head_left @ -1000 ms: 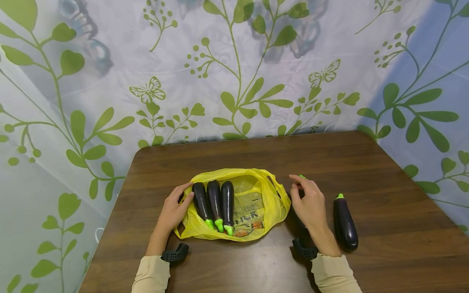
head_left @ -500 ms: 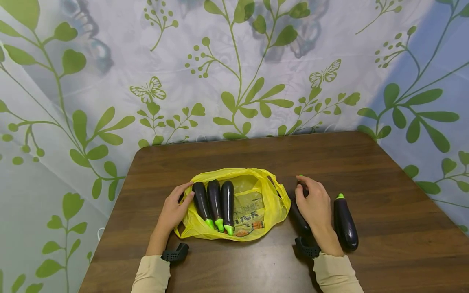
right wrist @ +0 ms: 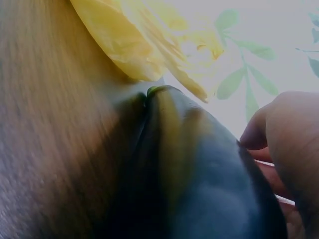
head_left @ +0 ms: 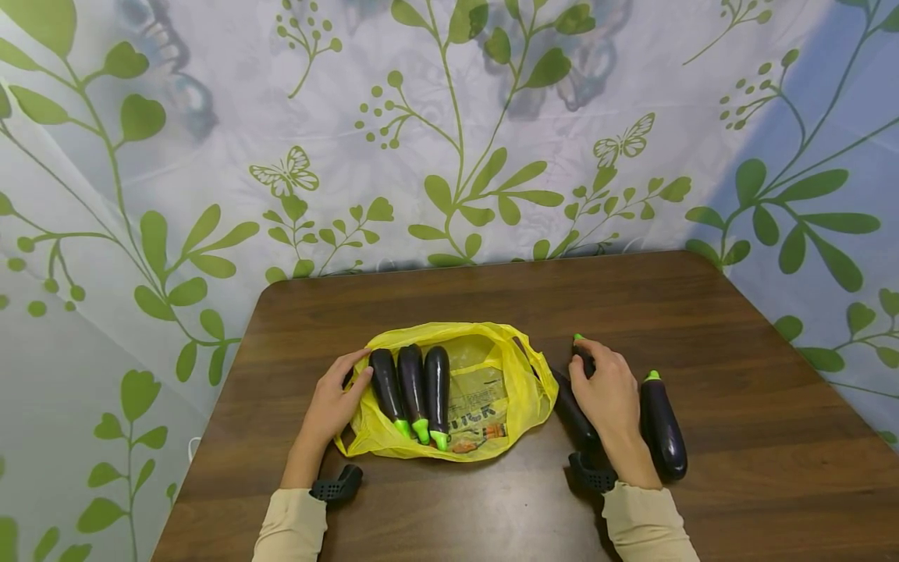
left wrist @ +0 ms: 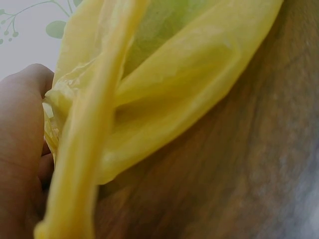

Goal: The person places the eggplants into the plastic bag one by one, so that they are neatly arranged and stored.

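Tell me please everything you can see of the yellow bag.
The yellow bag is thin, wrinkled and plastic-looking. It lies open on the table, with dark and orange print showing inside and a handle loop at its right. Three eggplants lie in its left half; the left hand holds its left edge.

Indoor nook: brown table [head_left: 463, 515], leaf-print hangings [head_left: 232, 70]

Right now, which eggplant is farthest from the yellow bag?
The rightmost eggplant, lying on the table past the right hand. The others lie inside the yellow bag or nearer to it.
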`<state>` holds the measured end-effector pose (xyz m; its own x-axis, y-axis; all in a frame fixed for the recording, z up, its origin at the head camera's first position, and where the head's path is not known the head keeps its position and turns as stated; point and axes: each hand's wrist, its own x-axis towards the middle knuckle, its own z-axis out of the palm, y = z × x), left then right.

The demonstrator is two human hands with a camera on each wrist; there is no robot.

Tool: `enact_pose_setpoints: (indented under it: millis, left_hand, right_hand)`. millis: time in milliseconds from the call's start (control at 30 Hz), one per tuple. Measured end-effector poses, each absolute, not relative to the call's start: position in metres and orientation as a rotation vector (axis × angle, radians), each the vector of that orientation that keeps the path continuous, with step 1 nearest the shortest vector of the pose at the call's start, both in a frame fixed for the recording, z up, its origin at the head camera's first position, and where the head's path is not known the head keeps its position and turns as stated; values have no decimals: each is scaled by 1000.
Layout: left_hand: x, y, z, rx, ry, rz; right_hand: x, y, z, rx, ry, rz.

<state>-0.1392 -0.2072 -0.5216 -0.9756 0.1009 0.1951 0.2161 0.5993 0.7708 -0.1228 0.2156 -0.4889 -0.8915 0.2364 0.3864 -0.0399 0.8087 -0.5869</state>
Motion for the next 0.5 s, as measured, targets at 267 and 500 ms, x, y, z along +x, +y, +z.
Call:
enact_pose_setpoints:
  millis: [267,500]
  left_hand:
    - [-139,-207,-521,-264,-2692,-1332]
    - [-140,-208,-519,-261,-2690,-1341]
  right_hand:
    - [-122,221,-487,-195,-2611,838]
    - [-122,225,-488,-197,-2671,816]
